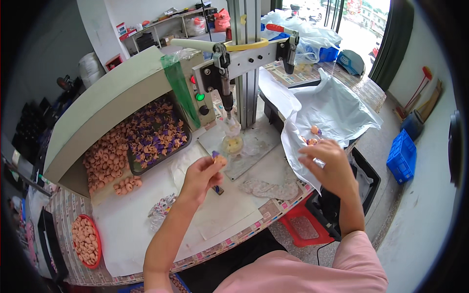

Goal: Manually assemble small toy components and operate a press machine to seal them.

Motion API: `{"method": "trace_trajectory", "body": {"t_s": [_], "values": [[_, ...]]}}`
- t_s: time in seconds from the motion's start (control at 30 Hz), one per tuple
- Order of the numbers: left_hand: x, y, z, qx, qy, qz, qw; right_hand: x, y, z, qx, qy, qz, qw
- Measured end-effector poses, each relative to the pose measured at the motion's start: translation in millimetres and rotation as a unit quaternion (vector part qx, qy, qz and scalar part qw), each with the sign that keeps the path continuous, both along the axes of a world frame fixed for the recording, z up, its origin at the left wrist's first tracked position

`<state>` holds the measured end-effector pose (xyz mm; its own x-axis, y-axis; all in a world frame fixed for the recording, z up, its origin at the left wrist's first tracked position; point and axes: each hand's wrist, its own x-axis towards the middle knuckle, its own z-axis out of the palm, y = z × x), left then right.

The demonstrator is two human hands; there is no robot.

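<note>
My left hand (199, 178) pinches a small peach-and-purple doll part (219, 158) between thumb and fingertips, in front of the press. Over the white plastic liner (342, 110) of a bin on the right, my right hand (333, 168) has its fingers apart, with nothing visible in them. A few peach-and-purple doll pieces (314, 129) lie in the liner just beyond its fingertips. The lever press (225, 90) stands upright ahead, its tip above a clear round fixture (232, 144) on a metal plate (251, 161). My right palm is hidden.
Under a curved cover (112, 83) at left are round peach doll heads (105, 154) and a dark tray (183, 146) of purple-and-peach parts. A red basket (100, 246) of peach pieces sits near the left edge. Crumpled plastic (163, 210) lies on the table; a red stool (298, 227) stands below.
</note>
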<state>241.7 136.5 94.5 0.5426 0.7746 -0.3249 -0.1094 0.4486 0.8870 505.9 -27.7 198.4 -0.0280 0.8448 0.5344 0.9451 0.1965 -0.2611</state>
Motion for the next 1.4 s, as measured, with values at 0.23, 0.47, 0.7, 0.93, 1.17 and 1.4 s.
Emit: {"method": "trace_trajectory", "body": {"t_s": [0.23,0.47,0.7,0.93,1.17,1.4], "values": [[69.6,49.8,-45.0,0.24,0.054,0.102,0.964,-64.0,0.6,4.0,-0.031,0.104,0.136,0.985],[72.4,44.7,-52.7,0.525,0.134,0.172,0.823,-82.6,48.8,23.3,0.07,0.126,0.164,0.976],[69.2,36.4,-46.2,0.525,0.151,0.141,0.826,-93.9,188.3,89.6,0.389,0.034,-0.004,0.921],[56.7,35.1,-41.9,0.512,0.158,0.143,0.832,-92.9,199.3,145.8,0.077,0.308,0.162,0.934],[42.3,44.6,-53.7,0.554,0.203,0.187,0.785,-91.6,88.8,97.7,0.371,0.251,0.4,0.8],[-51.4,-10.4,-10.1,0.091,0.005,0.164,0.982,-119.9,59.2,-24.4,0.373,0.385,0.171,0.827]]}}
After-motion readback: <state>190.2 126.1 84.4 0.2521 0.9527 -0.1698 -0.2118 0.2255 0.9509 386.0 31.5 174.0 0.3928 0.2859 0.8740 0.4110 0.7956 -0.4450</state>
